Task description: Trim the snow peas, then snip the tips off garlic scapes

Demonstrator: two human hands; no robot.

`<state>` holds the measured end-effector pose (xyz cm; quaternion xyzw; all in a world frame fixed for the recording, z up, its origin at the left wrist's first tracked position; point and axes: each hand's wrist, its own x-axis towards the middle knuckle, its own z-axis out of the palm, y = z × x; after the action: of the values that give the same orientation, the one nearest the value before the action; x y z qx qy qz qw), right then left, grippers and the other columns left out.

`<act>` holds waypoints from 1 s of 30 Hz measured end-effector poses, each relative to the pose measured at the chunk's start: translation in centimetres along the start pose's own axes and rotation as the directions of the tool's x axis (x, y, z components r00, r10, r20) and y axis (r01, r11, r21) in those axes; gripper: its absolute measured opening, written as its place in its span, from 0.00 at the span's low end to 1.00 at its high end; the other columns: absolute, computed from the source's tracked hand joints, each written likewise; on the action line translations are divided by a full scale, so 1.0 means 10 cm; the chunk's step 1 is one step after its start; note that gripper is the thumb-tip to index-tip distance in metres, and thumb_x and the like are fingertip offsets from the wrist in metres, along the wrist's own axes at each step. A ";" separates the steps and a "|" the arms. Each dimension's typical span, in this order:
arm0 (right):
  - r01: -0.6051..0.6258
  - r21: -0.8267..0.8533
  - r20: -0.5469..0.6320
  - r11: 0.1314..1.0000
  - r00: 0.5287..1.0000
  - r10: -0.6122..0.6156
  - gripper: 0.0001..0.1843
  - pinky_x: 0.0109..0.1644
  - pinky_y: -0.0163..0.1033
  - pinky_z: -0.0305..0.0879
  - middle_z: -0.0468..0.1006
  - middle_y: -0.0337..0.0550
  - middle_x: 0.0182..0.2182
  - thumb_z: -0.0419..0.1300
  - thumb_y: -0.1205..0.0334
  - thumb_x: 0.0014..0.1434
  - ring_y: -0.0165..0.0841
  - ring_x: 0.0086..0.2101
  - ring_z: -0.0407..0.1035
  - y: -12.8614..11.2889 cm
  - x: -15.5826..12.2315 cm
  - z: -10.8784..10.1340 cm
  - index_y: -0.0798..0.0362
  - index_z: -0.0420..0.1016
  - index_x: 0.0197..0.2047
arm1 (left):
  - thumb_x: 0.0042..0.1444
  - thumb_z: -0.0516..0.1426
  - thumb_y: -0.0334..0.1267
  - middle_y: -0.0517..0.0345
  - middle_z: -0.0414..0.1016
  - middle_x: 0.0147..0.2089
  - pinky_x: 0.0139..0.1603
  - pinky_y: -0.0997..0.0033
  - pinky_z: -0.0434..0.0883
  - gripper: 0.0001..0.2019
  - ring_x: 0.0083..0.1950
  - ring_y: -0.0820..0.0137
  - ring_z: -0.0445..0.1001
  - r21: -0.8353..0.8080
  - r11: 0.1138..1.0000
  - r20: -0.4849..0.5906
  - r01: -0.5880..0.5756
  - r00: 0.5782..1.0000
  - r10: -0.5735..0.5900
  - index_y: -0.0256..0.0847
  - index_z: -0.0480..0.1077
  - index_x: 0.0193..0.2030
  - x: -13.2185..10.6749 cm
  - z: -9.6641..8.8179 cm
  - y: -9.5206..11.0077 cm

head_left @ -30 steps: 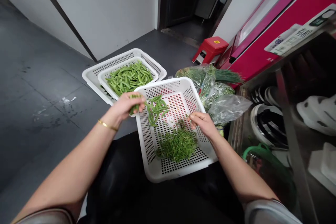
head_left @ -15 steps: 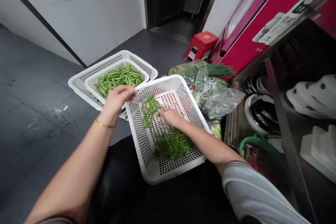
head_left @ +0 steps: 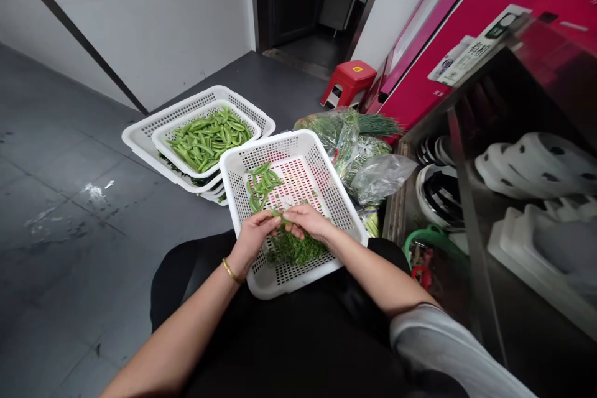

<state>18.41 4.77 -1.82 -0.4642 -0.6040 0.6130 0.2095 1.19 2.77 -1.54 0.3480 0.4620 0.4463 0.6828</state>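
Observation:
A white perforated basket [head_left: 342, 211] rests on my lap. It holds a small heap of green pea pods [head_left: 261, 183] at its far end and a pile of thin green trimmings [head_left: 293, 250] near me. Both hands meet over the trimmings: my left hand [head_left: 255, 237] and my right hand [head_left: 308, 221] each pinch one end of a single pea pod [head_left: 278, 216]. To the left on the floor, a smaller white basket [head_left: 175, 134] full of pea pods [head_left: 208, 138] sits inside a larger white basket [head_left: 144, 137].
Clear plastic bags of green vegetables [head_left: 359, 143] lie right of the lap basket. A red stool [head_left: 349, 79] stands behind them by a pink cabinet [head_left: 448, 25]. A metal shelf [head_left: 471, 211] on the right holds white items. Grey floor [head_left: 69, 199] spreads to the left.
My left hand has come back from the far basket and my right hand has drawn toward me; the two now meet over the trimmings, holding one pod between them.

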 end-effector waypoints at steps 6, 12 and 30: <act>0.304 -0.570 -0.078 0.763 0.905 -0.419 0.16 0.33 0.35 0.64 0.71 0.41 0.24 0.45 0.57 0.65 0.30 0.27 0.67 -0.11 -0.45 0.15 0.53 0.65 0.29 | 0.43 0.67 0.35 0.54 0.77 0.26 0.29 0.76 0.75 0.11 0.27 0.72 0.76 -0.239 0.940 0.098 0.243 0.969 -0.226 0.33 0.73 0.31 -0.31 -0.04 0.02; 0.308 -0.875 0.032 0.373 0.807 -0.590 0.17 0.32 0.36 0.60 0.71 0.46 0.27 0.43 0.60 0.67 0.33 0.29 0.65 -0.16 -0.65 0.31 0.55 0.67 0.31 | 0.45 0.66 0.31 0.54 0.76 0.24 0.26 0.80 0.74 0.09 0.24 0.74 0.75 -0.369 0.874 0.092 0.315 0.949 -0.303 0.32 0.72 0.32 -0.48 0.01 -0.07; 0.200 -0.731 -0.087 0.653 0.921 -0.380 0.11 0.35 0.39 0.64 0.73 0.47 0.38 0.52 0.56 0.62 0.35 0.34 0.69 -0.35 -0.57 -0.25 0.53 0.67 0.44 | 0.41 0.56 0.36 0.58 0.66 0.15 0.12 0.79 0.47 0.11 0.13 0.78 0.57 -0.031 0.898 0.445 0.439 0.810 -0.381 0.33 0.76 0.29 -0.52 -0.18 0.11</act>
<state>22.19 2.11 3.66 -0.4736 -0.8304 0.2324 0.1794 -1.76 -1.53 0.47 0.2831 0.3346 0.2302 0.8688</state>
